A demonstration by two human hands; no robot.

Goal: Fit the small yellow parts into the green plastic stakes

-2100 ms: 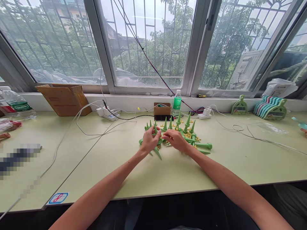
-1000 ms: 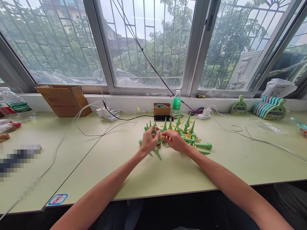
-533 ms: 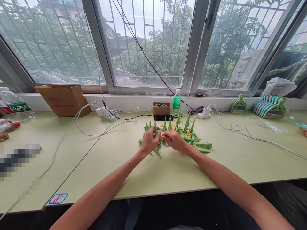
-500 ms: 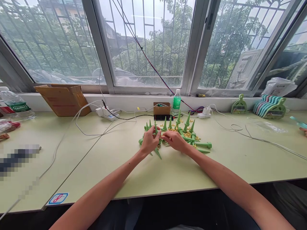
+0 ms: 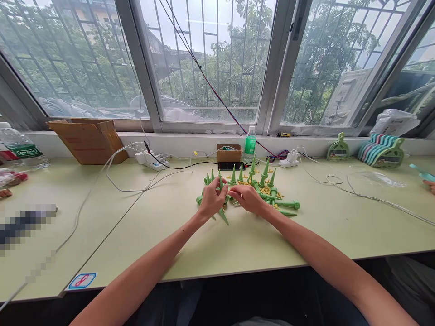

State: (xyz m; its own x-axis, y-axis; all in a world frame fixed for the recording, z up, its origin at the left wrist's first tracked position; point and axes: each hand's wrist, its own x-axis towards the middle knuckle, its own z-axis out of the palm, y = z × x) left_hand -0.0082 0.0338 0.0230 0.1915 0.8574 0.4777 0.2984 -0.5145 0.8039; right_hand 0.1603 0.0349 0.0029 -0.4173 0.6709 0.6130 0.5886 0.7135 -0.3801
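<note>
My left hand (image 5: 212, 198) is closed around a green plastic watering spike (image 5: 220, 182), whose pointed tip rises above the fingers. Close beside it, my right hand (image 5: 247, 198) is pinched, its fingertips nearly meeting the left ones over a small yellow plastic piece that is mostly hidden. More green spikes surround both hands: several stand upright behind them, such as one spike (image 5: 264, 174), and others lie flat, like the spike (image 5: 288, 205) to the right. Small yellow pieces (image 5: 277, 195) are heaped among them.
Behind the spikes are a small cardboard box (image 5: 229, 154), a dark phone (image 5: 231, 166) and a green-labelled bottle (image 5: 250, 141). A larger carton (image 5: 86, 142), power strip (image 5: 152, 162) and loose cables lie left. Small green dustpans (image 5: 382, 151) stand right; another person's hand (image 5: 431, 184) shows there.
Both hands keep almost the same place and grip, with only a slight shift of the fingers. The view has moved a touch.
</note>
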